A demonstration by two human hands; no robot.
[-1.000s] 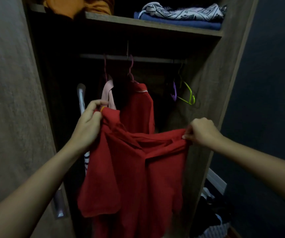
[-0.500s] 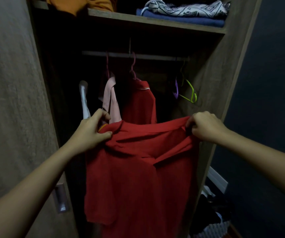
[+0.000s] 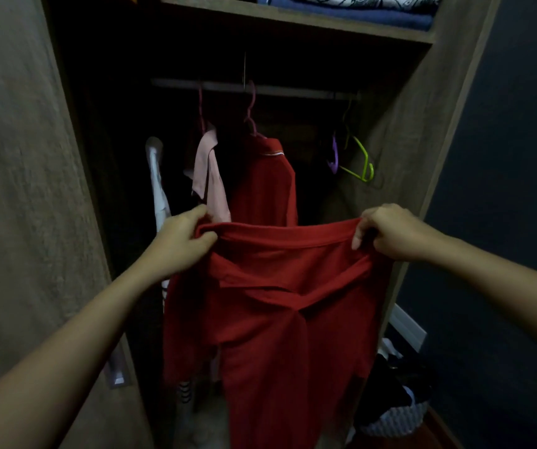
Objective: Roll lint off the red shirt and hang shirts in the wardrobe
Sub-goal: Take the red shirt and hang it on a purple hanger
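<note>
The left hand (image 3: pixel 179 246) and right hand (image 3: pixel 390 233) each keep a closed grip on the top edge of the red shirt (image 3: pixel 280 303), which hangs taut between them before the open wardrobe (image 3: pixel 422 140). This looks like the hanging step. The next move calls for a hanger, perhaps the green hanger (image 3: pixel 359 162) above and beyond the right grip.

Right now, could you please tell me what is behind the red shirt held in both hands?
Behind the held red shirt hang a second red shirt and a pink garment; their lower halves are covered.
</note>
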